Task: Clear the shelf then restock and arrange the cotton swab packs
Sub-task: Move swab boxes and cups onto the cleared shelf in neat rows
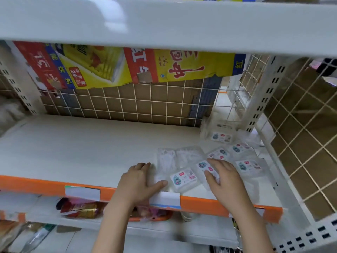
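Two bare hands over the white shelf (82, 148), both near its orange front edge (45, 185)

Left hand (138, 181) laid flat, fingers straight and together, thumb spread toward the right, touching the near edge of a clear pack (165, 164) lying face down or unlabelled; gripping nothing

Right hand (223, 177) spread with fingers relaxed, fingertips resting on a labelled cotton swab pack (205, 168); not curled round it

Cotton swab packs gathered on the right half of the shelf, counted roughly:
- two clear packs without visible labels, side by side, the second one (188, 156) just right of the first
- one labelled pack (183, 178) between the two hands, close to the front edge
- one under the right fingertips
- three more labelled packs beyond and right of the right hand (218, 154), (240, 148), (249, 166)
- one further back by the corner post (221, 136), blurred, possibly more behind it; cannot tell

Left half of the shelf bare white

Behind: wire grid back panel (127, 106) with flattened red and yellow cardboard (109, 66) against it

Two white price tags (82, 192), (165, 199) on the orange edge

Below: a lower shelf with one dark red packet (82, 209), blurred
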`<state>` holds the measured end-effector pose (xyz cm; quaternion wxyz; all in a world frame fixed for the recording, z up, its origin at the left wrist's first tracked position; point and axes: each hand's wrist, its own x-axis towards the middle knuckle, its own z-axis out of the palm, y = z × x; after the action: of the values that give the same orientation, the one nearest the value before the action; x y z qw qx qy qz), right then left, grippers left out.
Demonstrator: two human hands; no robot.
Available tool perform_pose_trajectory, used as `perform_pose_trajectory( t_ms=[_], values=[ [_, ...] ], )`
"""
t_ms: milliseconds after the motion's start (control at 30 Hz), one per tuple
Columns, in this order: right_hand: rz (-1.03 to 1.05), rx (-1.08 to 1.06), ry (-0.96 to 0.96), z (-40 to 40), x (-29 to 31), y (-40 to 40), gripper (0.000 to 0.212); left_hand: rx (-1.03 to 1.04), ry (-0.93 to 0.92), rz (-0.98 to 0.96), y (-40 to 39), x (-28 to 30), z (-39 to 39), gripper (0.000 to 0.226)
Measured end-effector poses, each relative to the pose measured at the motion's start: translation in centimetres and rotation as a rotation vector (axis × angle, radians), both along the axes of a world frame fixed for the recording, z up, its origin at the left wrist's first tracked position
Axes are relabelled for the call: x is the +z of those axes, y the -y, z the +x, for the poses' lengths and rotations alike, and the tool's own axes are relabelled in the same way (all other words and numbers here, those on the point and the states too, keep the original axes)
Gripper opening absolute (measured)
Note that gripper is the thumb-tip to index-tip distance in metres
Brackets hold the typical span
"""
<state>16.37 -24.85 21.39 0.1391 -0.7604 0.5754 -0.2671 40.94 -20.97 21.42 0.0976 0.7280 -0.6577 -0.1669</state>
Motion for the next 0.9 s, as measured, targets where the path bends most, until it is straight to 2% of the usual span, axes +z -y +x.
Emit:
perform_pose_trajectory(
  t_ms=[67,233,333,467,600,733,900],
  values=[
    [0.004,0.017,0.011,0.1,0.0,0.1,0.038,0.017,-0.036,0.001,-0.3,0.1,-0.2,0.095],
    [-0.013,0.042,0.019,-0.1,-0.2,0.5,0.038,0.052,-0.109,-0.068,-0.5,0.7,0.0,0.070],
    [-0.015,0.049,0.014,-0.2,-0.2,0.9,0.038,0.096,-0.196,-0.151,-0.5,1.1,0.2,0.063],
    [-0.012,0.084,-0.018,0.8,0.6,2.3,0.041,0.127,-0.167,-0.209,-0.6,1.0,1.0,0.052],
    [0.028,0.175,-0.097,3.6,1.3,4.4,0.049,0.190,-0.191,-0.369,-1.0,1.3,1.5,0.041],
    [0.133,0.335,-0.216,7.0,2.1,6.5,0.071,0.267,-0.258,-0.485,-1.7,1.8,1.8,0.040],
    [0.273,0.467,-0.467,9.6,3.1,8.4,0.104,0.323,-0.259,-0.497,-2.8,1.6,3.0,0.035]
  ],
)
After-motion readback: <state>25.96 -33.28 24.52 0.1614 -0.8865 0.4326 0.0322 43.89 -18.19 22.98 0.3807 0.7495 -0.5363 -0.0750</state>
